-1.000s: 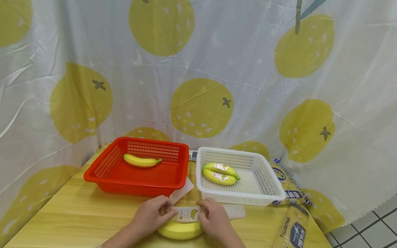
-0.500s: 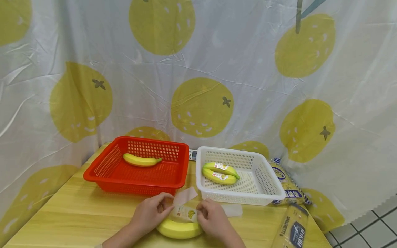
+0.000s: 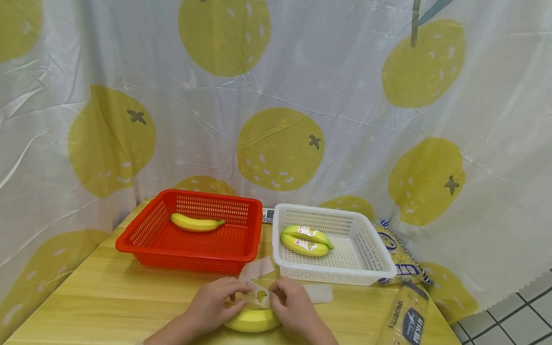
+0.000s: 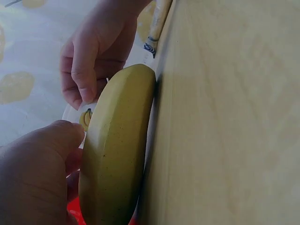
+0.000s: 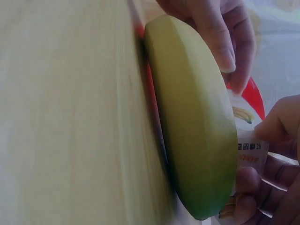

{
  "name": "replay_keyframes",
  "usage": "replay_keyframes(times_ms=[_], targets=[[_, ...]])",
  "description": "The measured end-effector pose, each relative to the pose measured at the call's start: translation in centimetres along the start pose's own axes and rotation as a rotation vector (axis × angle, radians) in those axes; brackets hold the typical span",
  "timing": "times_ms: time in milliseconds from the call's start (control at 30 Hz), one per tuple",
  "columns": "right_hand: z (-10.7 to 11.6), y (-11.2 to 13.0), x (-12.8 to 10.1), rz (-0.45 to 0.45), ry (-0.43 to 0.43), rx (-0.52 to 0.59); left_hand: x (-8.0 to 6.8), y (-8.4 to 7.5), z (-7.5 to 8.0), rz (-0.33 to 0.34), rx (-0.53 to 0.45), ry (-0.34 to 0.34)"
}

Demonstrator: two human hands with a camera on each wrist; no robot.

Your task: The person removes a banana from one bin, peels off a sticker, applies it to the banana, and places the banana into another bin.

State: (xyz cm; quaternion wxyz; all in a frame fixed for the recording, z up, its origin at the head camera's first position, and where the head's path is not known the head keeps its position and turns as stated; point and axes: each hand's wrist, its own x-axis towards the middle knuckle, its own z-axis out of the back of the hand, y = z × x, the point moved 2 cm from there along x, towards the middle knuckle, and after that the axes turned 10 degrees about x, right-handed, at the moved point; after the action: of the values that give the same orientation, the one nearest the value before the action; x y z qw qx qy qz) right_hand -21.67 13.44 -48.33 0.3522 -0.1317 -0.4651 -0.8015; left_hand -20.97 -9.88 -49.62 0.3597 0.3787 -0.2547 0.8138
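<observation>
On the wooden worktop [image 3: 108, 302], the left hand [image 3: 211, 306] and right hand [image 3: 293, 309] pinch a printed banana sticker [image 3: 260, 297], fingers clamped on it, over a loose yellow banana [image 3: 252, 321]. The red plastic basket [image 3: 146, 235] holds one plain banana [image 3: 196, 223]; the white plastic basket [image 3: 366, 249] holds two labelled bananas [image 3: 305, 241].

Three views: one from the head, one from each wrist.

The head view looks forward and down from above the near edge of the desk [image 3: 108, 297], taking in both baskets, the curtain behind and both hands low in frame. The left wrist view sits almost at desk level, rolled sideways so the desk surface stands upright on the right, and looks very closely along the banana [image 4: 117, 154] toward the right hand [image 4: 93, 61]. The right wrist view is likewise rolled and very close, desk on the left, facing the left hand [image 5: 220, 33]. All three share the banana, its label [image 3: 260, 297] and the fingers pinching it.
</observation>
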Motion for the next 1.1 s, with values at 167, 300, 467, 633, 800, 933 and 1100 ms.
replay_keyframes(times_ms=[167, 300, 467, 633, 800, 933, 1100], targets=[[-0.4, 0.1, 0.0, 0.036, 0.000, 0.030, 0.0, -0.2, -0.2, 0.034, 0.023, 0.007], [-0.8, 0.4, 0.0, 0.079, -0.002, 0.049, 0.0, -0.4, -0.2, 0.058, 0.048, 0.002], [-1.1, 0.8, 0.1, 0.142, 0.002, 0.040, 0.0, -0.5, -0.3, 0.076, 0.067, 0.006], [-1.3, 1.0, 0.1, 0.135, 0.021, 0.062, 0.0, -0.6, -0.5, 0.082, 0.071, 0.010], [-1.5, 0.8, 0.0, 0.139, 0.022, 0.082, 0.0, -0.8, -0.7, 0.083, 0.053, 0.005], [-1.7, 0.5, -0.2, 0.119, 0.041, 0.117, 0.0, -1.1, -1.1, 0.072, 0.052, 0.025], [-1.8, 0.4, -0.2, 0.133, 0.068, 0.123, -0.1, -1.2, -1.3, 0.084, 0.070, 0.033]])
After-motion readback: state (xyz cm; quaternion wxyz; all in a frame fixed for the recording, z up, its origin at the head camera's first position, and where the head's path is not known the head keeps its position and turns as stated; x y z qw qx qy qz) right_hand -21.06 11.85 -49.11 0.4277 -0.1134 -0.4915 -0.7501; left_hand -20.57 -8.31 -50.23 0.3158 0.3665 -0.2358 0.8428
